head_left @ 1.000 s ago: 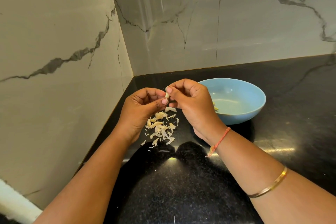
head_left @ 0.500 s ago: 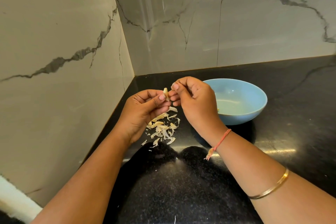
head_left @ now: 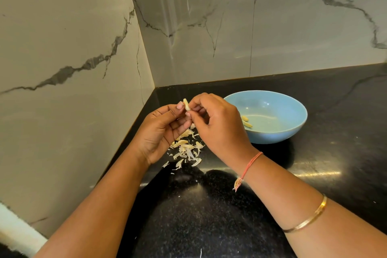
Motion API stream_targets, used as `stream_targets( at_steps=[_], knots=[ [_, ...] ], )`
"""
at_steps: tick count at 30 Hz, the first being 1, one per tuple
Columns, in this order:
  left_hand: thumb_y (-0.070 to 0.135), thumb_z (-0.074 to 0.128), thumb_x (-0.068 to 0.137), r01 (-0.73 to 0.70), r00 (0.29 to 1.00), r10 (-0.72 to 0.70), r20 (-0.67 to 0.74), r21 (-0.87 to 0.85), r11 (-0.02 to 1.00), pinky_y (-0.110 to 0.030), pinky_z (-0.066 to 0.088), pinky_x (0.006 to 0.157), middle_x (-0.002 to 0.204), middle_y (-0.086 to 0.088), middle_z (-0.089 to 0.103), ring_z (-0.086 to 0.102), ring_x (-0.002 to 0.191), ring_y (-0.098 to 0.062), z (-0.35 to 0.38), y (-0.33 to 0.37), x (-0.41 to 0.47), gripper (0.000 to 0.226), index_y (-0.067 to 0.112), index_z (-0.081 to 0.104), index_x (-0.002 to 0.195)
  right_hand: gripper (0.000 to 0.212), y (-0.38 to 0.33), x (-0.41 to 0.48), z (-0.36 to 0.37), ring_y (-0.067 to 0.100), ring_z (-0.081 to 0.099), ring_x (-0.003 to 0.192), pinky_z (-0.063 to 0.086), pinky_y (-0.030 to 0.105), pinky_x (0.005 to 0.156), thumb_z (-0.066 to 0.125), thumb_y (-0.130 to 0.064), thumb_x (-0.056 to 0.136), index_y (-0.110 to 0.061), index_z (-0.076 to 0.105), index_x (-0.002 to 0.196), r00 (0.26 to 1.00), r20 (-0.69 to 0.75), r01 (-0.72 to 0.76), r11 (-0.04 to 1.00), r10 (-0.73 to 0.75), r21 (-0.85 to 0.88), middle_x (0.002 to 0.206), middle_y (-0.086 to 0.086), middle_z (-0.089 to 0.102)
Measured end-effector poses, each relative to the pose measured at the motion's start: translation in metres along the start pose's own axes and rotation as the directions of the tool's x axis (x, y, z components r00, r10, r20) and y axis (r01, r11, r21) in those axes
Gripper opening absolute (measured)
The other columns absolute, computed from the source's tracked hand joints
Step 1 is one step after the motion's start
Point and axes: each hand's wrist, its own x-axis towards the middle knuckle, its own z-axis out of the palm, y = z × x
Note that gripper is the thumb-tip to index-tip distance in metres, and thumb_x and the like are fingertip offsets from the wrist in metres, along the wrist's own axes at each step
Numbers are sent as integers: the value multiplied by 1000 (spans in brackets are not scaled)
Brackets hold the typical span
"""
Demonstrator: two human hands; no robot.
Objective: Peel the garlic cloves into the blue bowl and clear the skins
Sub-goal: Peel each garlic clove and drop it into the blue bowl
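Centrally, one garlic clove [head_left: 186,104] was held above the black countertop [head_left: 335,123], just left of the blue bowl [head_left: 278,135]. It was pinched between the curled thumb and fingertips of the left hand [head_left: 159,132] and those of the right hand [head_left: 217,123]. Beneath the hands, a loose pile of skins [head_left: 186,151] lay on the counter; inside the bowl, peeled cloves [head_left: 247,121] lay near its left wall; on the right forearm sat a red thread [head_left: 249,165] and a gold bangle [head_left: 310,218].
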Motion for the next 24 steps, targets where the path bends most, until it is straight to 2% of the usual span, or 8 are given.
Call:
stream_targets(
  at_steps=[5,8,12,14,19,24],
  knots=[
    [13,59,75,-38,999,39,27,-8,999,-20,57,71,92,-6,73,69,81,-11,0,0,0,25,12,70,98,7,1,2,0,14,62,75,56,33,63,67,-7,82,-10,66,88,997,24,-78,995,77,66,83,2,65],
    [9,59,74,-71,997,72,29,-10,997,-20,57,71,94,-6,73,70,86,-14,1,0,0,21,14,75,87,7,1,1,1,16,63,73,56,37,62,68,-7,82,-12,63,83,987,42,-157,982,153,105,80,2,66],
    [7,59,73,-100,995,100,27,15,995,-19,56,71,94,-4,73,69,88,-13,1,0,0,21,16,77,80,6,-1,1,1,12,63,76,54,24,65,69,-13,82,-12,64,84,965,78,-259,951,249,168,83,0,66],
    [6,59,72,-103,994,102,32,20,995,-19,56,71,92,-4,73,70,86,-12,2,0,0,21,15,77,80,6,-1,2,0,11,62,76,54,22,65,69,-15,83,-12,63,83,957,79,-290,939,280,183,83,0,66],
    [6,59,73,-102,994,101,33,29,994,-19,56,70,88,-5,73,70,84,-11,2,0,-1,21,14,77,79,7,-1,2,1,12,59,72,52,24,62,66,-12,84,-12,60,80,966,81,-254,958,244,137,81,-1,62],
    [8,61,72,-101,995,101,23,24,995,-19,57,70,87,-6,73,70,83,-13,0,-1,0,18,14,77,78,9,-1,1,1,3,48,68,39,7,58,61,-11,88,-12,56,80,967,113,-239,968,229,82,78,-5,53]
  ],
)
